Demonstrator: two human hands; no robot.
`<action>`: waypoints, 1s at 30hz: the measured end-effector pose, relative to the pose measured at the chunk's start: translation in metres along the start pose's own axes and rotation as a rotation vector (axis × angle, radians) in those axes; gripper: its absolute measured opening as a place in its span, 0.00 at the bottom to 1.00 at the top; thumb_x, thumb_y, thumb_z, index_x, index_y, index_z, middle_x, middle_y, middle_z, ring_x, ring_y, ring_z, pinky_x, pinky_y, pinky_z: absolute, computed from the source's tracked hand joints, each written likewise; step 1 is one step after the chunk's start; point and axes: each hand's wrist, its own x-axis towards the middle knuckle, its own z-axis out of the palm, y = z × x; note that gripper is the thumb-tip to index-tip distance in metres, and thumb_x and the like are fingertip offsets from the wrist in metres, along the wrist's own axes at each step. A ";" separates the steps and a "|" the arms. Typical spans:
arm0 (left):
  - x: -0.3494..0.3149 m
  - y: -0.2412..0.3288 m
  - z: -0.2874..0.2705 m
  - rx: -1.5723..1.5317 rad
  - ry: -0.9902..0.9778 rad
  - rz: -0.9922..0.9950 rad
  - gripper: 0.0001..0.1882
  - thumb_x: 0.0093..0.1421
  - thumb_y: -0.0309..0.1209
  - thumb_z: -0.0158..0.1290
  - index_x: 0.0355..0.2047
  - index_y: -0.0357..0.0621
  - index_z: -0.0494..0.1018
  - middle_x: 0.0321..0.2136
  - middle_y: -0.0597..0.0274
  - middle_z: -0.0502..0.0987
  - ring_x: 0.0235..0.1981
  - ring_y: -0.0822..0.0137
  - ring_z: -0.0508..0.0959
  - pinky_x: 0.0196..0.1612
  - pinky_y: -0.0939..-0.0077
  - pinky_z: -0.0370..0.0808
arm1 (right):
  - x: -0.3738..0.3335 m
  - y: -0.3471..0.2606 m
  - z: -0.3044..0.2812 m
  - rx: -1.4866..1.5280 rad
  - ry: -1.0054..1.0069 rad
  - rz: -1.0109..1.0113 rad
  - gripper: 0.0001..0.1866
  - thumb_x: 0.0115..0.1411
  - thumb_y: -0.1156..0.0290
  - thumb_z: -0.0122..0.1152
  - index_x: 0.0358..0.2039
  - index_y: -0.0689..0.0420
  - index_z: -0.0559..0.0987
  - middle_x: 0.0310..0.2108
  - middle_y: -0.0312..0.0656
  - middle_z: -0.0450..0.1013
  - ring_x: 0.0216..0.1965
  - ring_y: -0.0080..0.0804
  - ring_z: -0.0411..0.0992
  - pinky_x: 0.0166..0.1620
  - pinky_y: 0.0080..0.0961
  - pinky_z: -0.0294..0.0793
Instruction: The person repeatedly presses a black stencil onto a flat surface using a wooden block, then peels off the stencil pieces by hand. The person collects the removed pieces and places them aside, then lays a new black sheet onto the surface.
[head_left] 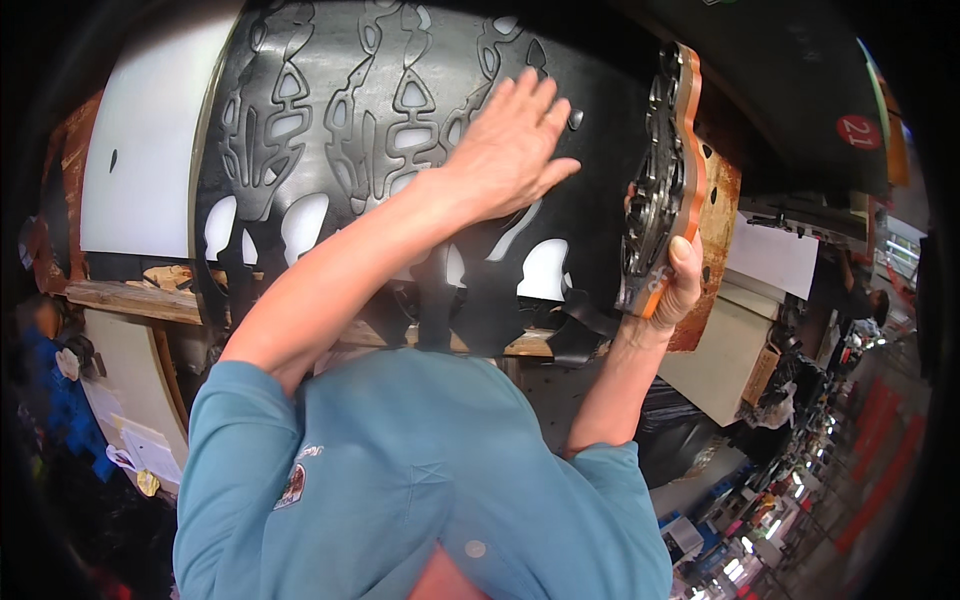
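Observation:
A large black sheet [590,190], rubber-like, lies before me, with sole-like outlines and openings cut through it in rows. Over its middle my left hand [515,145] is stretched flat, fingers apart and holding nothing; whether the palm touches the sheet I cannot tell. At the sheet's right side my right hand [680,285] grips the near end of a cutting die [660,185]. This die stands on edge, with an orange wavy-edged side and dark metal blades facing left. My thumb lies over its near end, and the other fingers are mostly hidden.
A white board [150,150] shows at the left and through the sheet's openings. A worn brown board [715,210] lies right of the die. Dark machinery [800,90] with a red round label overhangs the upper right. A wooden edge [140,300] runs along the near left.

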 end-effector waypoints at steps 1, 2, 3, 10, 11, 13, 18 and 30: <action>0.002 0.005 0.011 0.031 -0.020 0.082 0.36 0.69 0.45 0.61 0.66 0.28 0.69 0.70 0.32 0.66 0.76 0.36 0.60 0.78 0.43 0.55 | 0.000 -0.003 -0.005 0.001 0.005 -0.012 0.43 0.53 0.60 0.70 0.66 0.71 0.71 0.52 0.51 0.79 0.50 0.33 0.80 0.57 0.25 0.78; 0.003 0.012 0.020 0.076 -0.135 0.130 0.38 0.69 0.47 0.60 0.66 0.27 0.69 0.71 0.31 0.64 0.76 0.37 0.59 0.78 0.44 0.54 | 0.000 -0.006 -0.010 -0.016 0.000 -0.009 0.43 0.53 0.61 0.70 0.66 0.72 0.70 0.52 0.51 0.79 0.50 0.33 0.80 0.57 0.26 0.78; -0.001 0.023 0.029 -0.010 -0.181 0.190 0.36 0.66 0.45 0.62 0.64 0.27 0.71 0.70 0.31 0.65 0.76 0.37 0.60 0.78 0.44 0.56 | -0.001 -0.008 -0.015 -0.032 -0.003 -0.002 0.43 0.53 0.62 0.70 0.67 0.72 0.70 0.52 0.51 0.79 0.50 0.34 0.80 0.58 0.26 0.79; -0.035 0.050 0.020 -0.565 -0.590 0.556 0.19 0.63 0.37 0.65 0.49 0.39 0.78 0.57 0.47 0.78 0.63 0.42 0.75 0.65 0.49 0.76 | -0.008 -0.013 -0.040 -0.064 0.026 0.001 0.43 0.55 0.64 0.68 0.68 0.73 0.68 0.54 0.51 0.79 0.49 0.36 0.82 0.55 0.29 0.82; -0.030 0.047 0.018 -0.511 -0.524 0.604 0.18 0.63 0.37 0.64 0.49 0.40 0.78 0.57 0.48 0.78 0.63 0.43 0.75 0.65 0.49 0.76 | -0.007 -0.012 -0.041 -0.087 0.016 0.003 0.40 0.57 0.63 0.68 0.66 0.73 0.70 0.53 0.51 0.79 0.50 0.36 0.81 0.57 0.30 0.81; -0.016 0.041 0.017 -0.329 -0.095 0.343 0.25 0.65 0.41 0.63 0.56 0.36 0.76 0.64 0.43 0.73 0.70 0.41 0.69 0.73 0.44 0.65 | -0.003 -0.010 -0.041 -0.135 0.006 -0.009 0.39 0.58 0.62 0.68 0.65 0.72 0.71 0.53 0.51 0.80 0.51 0.35 0.81 0.59 0.30 0.79; -0.028 0.055 0.004 -0.223 -0.579 0.656 0.21 0.69 0.41 0.59 0.50 0.32 0.82 0.62 0.40 0.76 0.69 0.42 0.70 0.74 0.47 0.65 | 0.013 0.000 -0.034 -0.282 -0.007 -0.007 0.48 0.53 0.68 0.74 0.71 0.76 0.65 0.65 0.56 0.71 0.63 0.39 0.73 0.68 0.32 0.68; -0.015 0.068 0.042 -0.313 -0.611 0.714 0.19 0.69 0.41 0.57 0.47 0.36 0.82 0.57 0.49 0.80 0.68 0.48 0.70 0.75 0.42 0.59 | 0.034 -0.004 -0.021 -0.358 -0.069 0.023 0.47 0.53 0.68 0.75 0.70 0.76 0.67 0.63 0.54 0.73 0.63 0.36 0.72 0.65 0.29 0.70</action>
